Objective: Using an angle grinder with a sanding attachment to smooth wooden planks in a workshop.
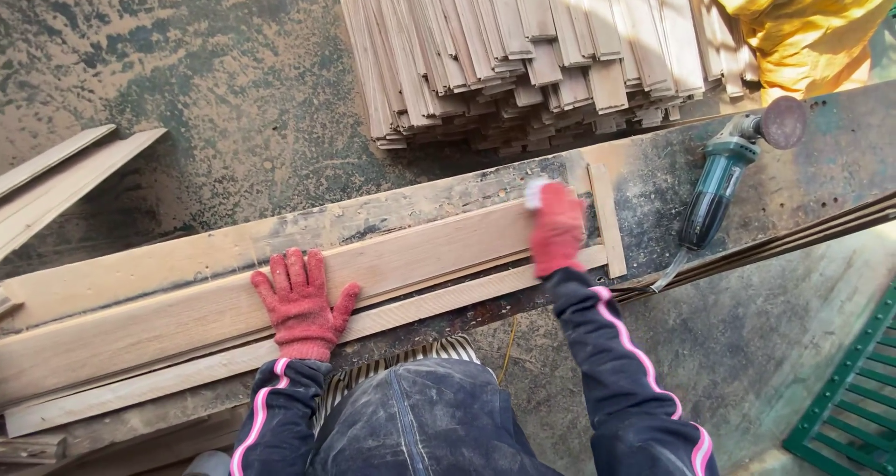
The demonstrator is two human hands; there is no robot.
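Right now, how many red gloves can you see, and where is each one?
2. The left hand in a red glove lies flat on the long wooden plank. The right hand, also gloved in red, presses a small pale pad at the plank's right end. No others show.

Workbench: long plank lies on it lengthwise; angle grinder rests right of plank. Stack of slats sits behind bench. Loose boards lie far left.

left hand flat on plank | right hand grips sanding block
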